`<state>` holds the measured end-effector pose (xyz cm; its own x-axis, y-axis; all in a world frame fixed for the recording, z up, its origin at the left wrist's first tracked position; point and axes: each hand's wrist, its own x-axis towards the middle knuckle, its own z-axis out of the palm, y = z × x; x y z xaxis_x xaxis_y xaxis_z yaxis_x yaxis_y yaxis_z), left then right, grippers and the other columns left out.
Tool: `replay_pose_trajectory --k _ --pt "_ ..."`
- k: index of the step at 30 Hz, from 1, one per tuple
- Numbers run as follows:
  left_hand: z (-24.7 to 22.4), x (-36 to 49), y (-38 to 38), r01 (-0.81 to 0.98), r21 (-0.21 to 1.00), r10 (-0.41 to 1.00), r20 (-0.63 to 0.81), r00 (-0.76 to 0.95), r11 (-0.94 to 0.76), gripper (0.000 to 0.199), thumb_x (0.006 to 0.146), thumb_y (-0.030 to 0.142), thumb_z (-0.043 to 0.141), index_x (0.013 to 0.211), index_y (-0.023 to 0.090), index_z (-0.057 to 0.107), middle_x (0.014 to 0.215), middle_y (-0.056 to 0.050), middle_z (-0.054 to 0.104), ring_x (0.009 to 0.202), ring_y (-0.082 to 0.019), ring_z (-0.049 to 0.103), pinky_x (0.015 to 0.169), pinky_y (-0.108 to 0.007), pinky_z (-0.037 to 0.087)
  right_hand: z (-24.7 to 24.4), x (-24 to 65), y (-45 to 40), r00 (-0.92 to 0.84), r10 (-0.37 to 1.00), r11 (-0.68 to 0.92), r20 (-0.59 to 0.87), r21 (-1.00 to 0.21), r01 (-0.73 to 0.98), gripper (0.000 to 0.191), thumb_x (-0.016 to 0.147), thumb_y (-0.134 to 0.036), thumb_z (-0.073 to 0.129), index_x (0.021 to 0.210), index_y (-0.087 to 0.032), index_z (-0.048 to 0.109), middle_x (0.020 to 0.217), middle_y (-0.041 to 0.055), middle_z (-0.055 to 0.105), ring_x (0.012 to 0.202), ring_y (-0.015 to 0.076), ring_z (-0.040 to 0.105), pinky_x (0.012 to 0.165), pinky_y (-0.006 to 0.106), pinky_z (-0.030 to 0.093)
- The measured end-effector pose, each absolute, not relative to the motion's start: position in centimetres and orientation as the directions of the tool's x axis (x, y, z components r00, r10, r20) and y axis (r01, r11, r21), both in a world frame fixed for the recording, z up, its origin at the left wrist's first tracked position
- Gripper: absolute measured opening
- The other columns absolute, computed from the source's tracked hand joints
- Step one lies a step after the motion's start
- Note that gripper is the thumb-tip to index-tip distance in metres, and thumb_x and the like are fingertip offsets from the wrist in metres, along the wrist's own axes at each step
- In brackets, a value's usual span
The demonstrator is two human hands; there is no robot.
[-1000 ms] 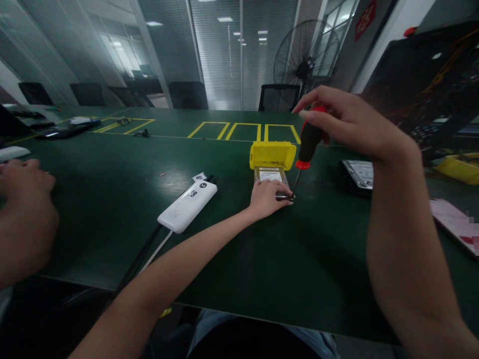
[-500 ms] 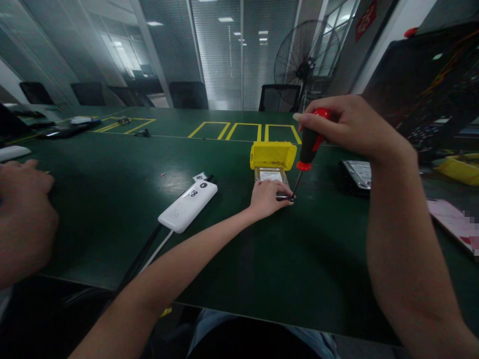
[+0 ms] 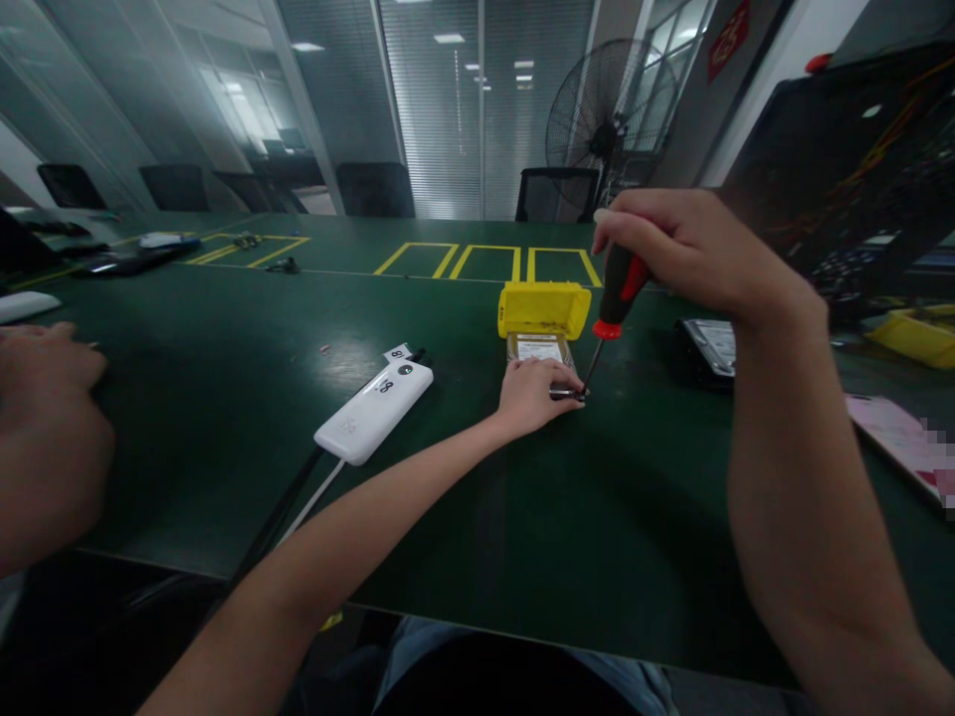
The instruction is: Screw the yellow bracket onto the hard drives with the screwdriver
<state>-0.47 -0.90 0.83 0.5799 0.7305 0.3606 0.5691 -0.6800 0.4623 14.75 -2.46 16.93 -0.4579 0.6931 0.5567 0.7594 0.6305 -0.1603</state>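
Note:
My right hand (image 3: 678, 244) is wrapped round the top of a screwdriver (image 3: 621, 288) with a black and red handle. The shaft slants down to the left, its tip meeting the near right corner of a hard drive (image 3: 538, 348). Over the near part of that drive lies my left hand (image 3: 535, 393), fingers bent and gripping its edge. A dark metallic edge shows between the fingers. The drive's far end, with a white label, rests against a yellow bin (image 3: 544, 310) holding small dark bits, perhaps screws. What sits right under the screwdriver's tip is too small to make out.
A white power bank (image 3: 377, 410) with cables lies to the left. Another hard drive (image 3: 707, 350) and a pink-white flat item (image 3: 899, 443) are on the right, near a second yellow bin (image 3: 917, 333). Another person's hand (image 3: 52, 428) rests at the left edge.
My right hand has shifted its fingers on the screwdriver's handle, now covering the red top. The screwdriver's tip stays at the same corner. My left hand has not visibly moved.

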Motion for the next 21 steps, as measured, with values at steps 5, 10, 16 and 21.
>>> replay_pose_trajectory --k 5,10,16,21 --pt "0.84 -0.48 -0.86 0.585 0.463 0.742 0.33 0.583 -0.666 0.02 0.078 0.037 0.06 0.095 0.028 0.065 0.109 0.004 0.062 0.104 -0.02 0.051 0.088 -0.04 0.033 17.02 14.85 -2.52 -0.504 0.677 0.682 0.536 -0.199 0.704 0.029 0.089 -0.018 0.029 0.085 -0.016 0.058 0.075 0.0005 0.054 0.067 0.0104 0.048 0.061 0.024 0.034" --pt "0.88 -0.6 -0.96 0.586 0.459 0.74 0.329 0.586 -0.668 0.019 0.079 0.037 0.059 0.096 0.028 0.064 0.11 0.005 0.061 0.106 -0.019 0.05 0.089 -0.039 0.033 17.03 15.05 -2.43 -0.504 0.676 0.668 0.537 -0.159 0.727 0.029 0.088 -0.017 0.03 0.1 -0.017 0.056 0.082 0.0009 0.052 0.072 0.0119 0.047 0.066 0.026 0.035" --pt "0.75 -0.79 -0.85 0.574 0.462 0.733 0.346 0.586 -0.677 0.02 0.078 0.037 0.06 0.096 0.028 0.064 0.109 0.005 0.062 0.105 -0.019 0.051 0.087 -0.039 0.033 17.09 15.26 -2.74 -0.436 0.719 0.598 0.541 -0.161 0.785 0.027 0.09 -0.034 0.038 0.109 -0.018 0.049 0.084 0.0014 0.054 0.07 0.0111 0.049 0.066 0.026 0.035" --pt "0.53 -0.78 -0.7 0.561 0.464 0.726 0.367 0.582 -0.685 0.02 0.078 0.038 0.06 0.094 0.028 0.064 0.108 0.005 0.062 0.103 -0.019 0.051 0.087 -0.039 0.033 17.13 15.1 -2.57 -0.469 0.708 0.609 0.528 -0.118 0.785 0.033 0.09 -0.042 0.036 0.088 -0.017 0.057 0.072 -0.0001 0.054 0.062 0.0093 0.048 0.057 0.024 0.033"
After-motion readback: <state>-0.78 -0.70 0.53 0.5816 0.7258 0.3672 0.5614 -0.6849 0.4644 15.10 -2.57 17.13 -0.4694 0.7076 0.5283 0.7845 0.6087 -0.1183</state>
